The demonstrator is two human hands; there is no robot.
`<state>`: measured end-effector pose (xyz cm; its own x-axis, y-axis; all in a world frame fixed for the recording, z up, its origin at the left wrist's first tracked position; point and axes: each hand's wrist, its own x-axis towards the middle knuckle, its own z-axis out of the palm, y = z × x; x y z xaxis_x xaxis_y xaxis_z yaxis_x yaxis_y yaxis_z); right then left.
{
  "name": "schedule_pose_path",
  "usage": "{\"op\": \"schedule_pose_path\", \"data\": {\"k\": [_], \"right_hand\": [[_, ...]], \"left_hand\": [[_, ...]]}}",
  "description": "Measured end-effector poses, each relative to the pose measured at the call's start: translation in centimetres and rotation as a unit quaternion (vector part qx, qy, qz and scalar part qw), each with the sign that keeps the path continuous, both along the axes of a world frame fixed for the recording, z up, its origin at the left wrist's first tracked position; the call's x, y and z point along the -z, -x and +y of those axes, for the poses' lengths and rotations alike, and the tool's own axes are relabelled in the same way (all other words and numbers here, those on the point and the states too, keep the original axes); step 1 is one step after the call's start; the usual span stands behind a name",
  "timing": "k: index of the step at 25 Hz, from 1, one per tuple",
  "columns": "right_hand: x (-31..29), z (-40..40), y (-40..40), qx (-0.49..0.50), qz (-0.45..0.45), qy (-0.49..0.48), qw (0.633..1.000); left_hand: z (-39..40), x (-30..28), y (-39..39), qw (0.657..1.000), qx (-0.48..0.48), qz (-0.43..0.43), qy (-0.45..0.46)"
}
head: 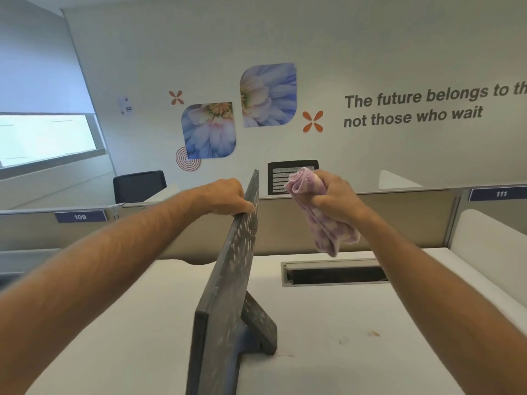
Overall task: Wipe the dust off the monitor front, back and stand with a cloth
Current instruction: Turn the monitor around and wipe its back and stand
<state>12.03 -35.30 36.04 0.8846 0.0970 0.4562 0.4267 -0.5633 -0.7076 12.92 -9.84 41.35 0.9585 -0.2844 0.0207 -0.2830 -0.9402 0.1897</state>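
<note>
My left hand (228, 196) curls over the top edge of the dusty monitor (228, 280), standing edge-on on the desk (342, 337). My right hand (333, 199) fists a bunched purple cloth (328, 226), raised beside it.

1. "The future belongs to th", cut off at the right edge of the view, in dark slanted letters on the white back wall (313, 38).
2. "not those who wait", directly below it on the same wall.
3. "109" in white on a dark blue plate (80, 216), fixed to the left desk partition (28, 229).
4. "111" in white on a second blue plate (497, 193), fixed to the right-hand partition.
5. Small paper notice (125, 105) on the wall, left of the flower pictures: print too small to read.
</note>
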Motion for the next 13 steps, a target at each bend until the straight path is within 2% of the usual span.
{"op": "schedule_pose_path", "data": {"k": [6, 13], "right_hand": [[-1.2, 3.1, -2.4, 0.025, -0.066, 0.127, 0.989], [-0.7, 4.5, -3.7, 0.091, -0.114, 0.211, 0.967]], "left_hand": [[1.1, -0.4, -0.6, 0.997, 0.047, 0.053, 0.005], [1.6, -1.0, -1.3, 0.991, 0.114, 0.04, -0.059]]}}
